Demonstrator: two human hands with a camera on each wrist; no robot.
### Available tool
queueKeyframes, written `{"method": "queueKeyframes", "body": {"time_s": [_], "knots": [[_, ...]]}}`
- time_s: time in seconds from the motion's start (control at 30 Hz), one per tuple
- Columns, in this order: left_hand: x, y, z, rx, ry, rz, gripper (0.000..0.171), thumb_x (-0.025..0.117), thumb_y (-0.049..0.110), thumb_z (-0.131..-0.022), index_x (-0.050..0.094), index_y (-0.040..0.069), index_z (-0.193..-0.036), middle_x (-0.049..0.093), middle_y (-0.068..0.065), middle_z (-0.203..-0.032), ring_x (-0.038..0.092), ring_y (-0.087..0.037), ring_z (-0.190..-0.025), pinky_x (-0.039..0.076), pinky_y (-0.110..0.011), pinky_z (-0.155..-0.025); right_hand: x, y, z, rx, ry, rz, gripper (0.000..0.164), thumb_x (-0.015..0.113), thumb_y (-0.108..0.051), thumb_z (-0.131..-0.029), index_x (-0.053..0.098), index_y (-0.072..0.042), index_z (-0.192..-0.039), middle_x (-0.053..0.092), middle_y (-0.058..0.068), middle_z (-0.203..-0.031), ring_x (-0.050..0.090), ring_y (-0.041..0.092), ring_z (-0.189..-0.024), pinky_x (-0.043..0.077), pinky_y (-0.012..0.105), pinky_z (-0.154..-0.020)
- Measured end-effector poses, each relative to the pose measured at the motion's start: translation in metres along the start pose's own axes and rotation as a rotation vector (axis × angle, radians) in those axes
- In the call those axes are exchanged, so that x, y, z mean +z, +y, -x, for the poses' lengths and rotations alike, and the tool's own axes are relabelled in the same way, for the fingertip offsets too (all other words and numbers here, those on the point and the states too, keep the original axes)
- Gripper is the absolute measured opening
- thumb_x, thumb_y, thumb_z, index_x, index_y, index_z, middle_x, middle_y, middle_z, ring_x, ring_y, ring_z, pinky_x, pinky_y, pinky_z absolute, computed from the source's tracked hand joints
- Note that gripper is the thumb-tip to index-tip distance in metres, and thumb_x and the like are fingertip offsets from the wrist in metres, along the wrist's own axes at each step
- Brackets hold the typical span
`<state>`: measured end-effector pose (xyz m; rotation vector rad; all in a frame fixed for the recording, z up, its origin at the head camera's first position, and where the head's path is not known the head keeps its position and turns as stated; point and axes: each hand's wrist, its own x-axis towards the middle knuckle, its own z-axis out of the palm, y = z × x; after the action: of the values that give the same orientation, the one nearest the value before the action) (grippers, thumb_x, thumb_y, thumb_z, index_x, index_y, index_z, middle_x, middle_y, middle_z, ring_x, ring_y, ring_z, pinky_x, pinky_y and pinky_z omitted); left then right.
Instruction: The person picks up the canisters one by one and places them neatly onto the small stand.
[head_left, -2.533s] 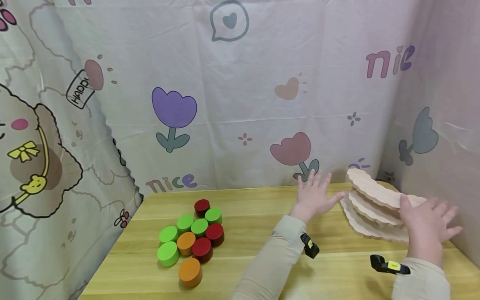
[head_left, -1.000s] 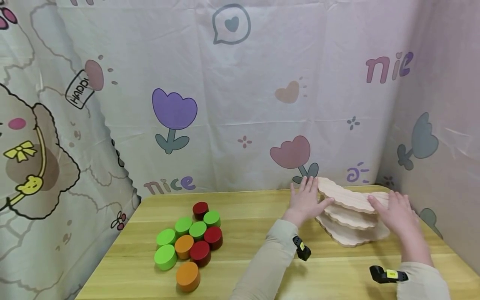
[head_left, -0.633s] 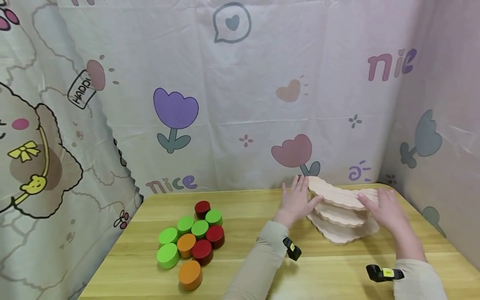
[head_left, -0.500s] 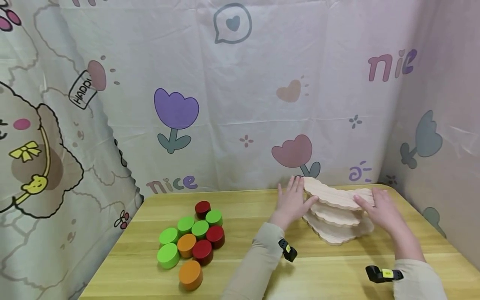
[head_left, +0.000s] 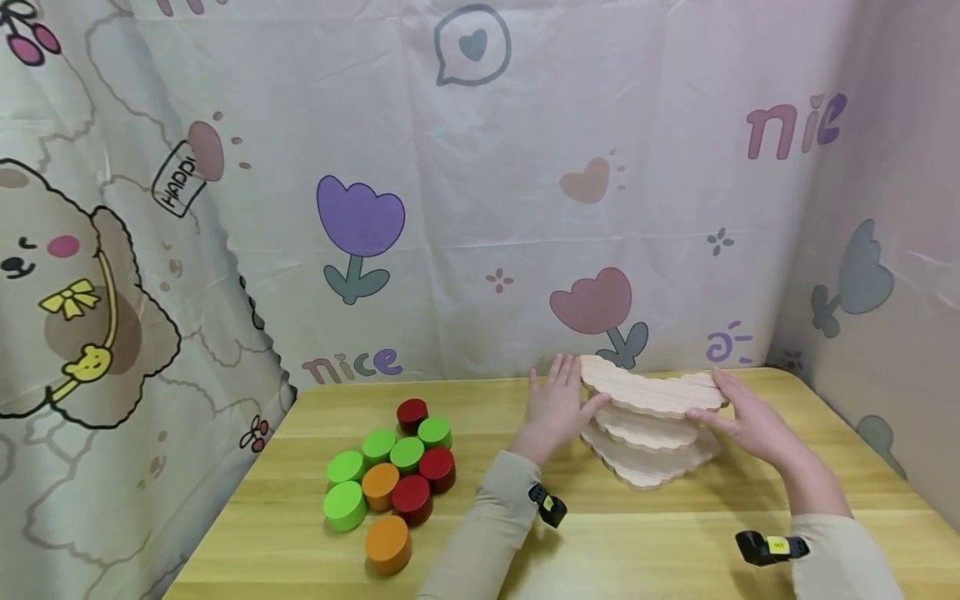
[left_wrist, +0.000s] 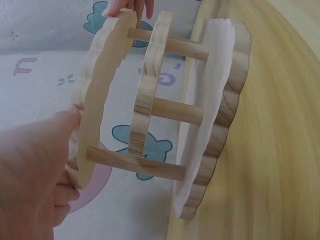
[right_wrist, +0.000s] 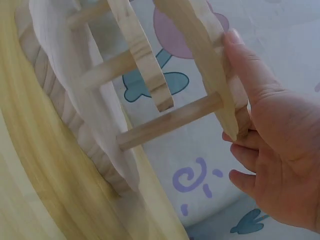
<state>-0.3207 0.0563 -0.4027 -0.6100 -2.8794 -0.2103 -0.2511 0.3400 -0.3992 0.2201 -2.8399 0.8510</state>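
Three-tier wooden stand (head_left: pixel 651 393) shifted leftward, lower right of frame; upright, long axis left–right, between left fingers (head_left: pixel 557 372) and right fingers (head_left: pixel 729 385) gripping its top ends.

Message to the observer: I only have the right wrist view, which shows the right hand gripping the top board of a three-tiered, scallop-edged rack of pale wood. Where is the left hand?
Observer: The left hand grips the opposite end of that same pale wooden top board, as the head and left wrist views show.
Operator: Anything else around?
Observer: Yes, the head view shows ten short, round cylinders in red, green and orange, standing on the yellowish wood-grain table to the left of the left hand.
Operator: Which one is nearest the head camera?
Observer: One orange cylinder is; it stands at the near end of the group.
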Motion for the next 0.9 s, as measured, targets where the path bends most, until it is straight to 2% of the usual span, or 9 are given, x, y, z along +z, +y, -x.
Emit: {"method": "queueKeyframes", "body": {"time_s": [0.13,0.37,0.6,0.9], "knots": [[-0.002,-0.010,0.005,-0.015,0.008,-0.001,0.088,0.015,0.074,-0.092,0.017,0.015,-0.156,0.015,0.000,-0.163,0.009,-0.018,-0.153,0.014,-0.056,-0.119,0.004,-0.008,-0.006,-0.038,0.005,0.022,0.097,0.067,-0.044,-0.088,0.017,0.014,-0.148,0.015,0.041,-0.151,0.019,0.061,-0.136,0.019,0.071,-0.106],[-0.010,-0.023,0.019,-0.042,-0.014,0.004,0.088,0.016,0.073,-0.093,0.016,0.011,-0.156,0.013,-0.003,-0.163,0.009,-0.021,-0.153,0.011,-0.056,-0.120,0.013,-0.020,-0.014,-0.063,0.000,0.043,0.098,0.069,-0.046,-0.086,0.021,0.012,-0.148,0.019,0.039,-0.151,0.021,0.059,-0.137,0.020,0.070,-0.107],[-0.021,-0.034,0.036,-0.087,-0.011,0.005,0.087,0.023,0.070,-0.095,0.018,0.009,-0.156,0.016,-0.007,-0.163,0.012,-0.023,-0.153,0.016,-0.056,-0.119,0.024,-0.031,-0.022,-0.101,-0.010,0.010,0.097,0.071,-0.046,-0.084,0.024,0.009,-0.149,0.021,0.034,-0.154,0.016,0.055,-0.142,0.017,0.069,-0.110],[-0.025,-0.056,0.053,-0.158,-0.017,0.011,0.088,0.026,0.071,-0.095,0.014,0.008,-0.156,0.014,-0.009,-0.163,0.010,-0.024,-0.153,0.015,-0.057,-0.119,0.042,-0.046,-0.039,-0.179,-0.013,-0.009,0.094,0.071,-0.045,-0.084,0.026,0.006,-0.150,0.022,0.030,-0.156,0.017,0.052,-0.144,0.017,0.065,-0.113]]}}
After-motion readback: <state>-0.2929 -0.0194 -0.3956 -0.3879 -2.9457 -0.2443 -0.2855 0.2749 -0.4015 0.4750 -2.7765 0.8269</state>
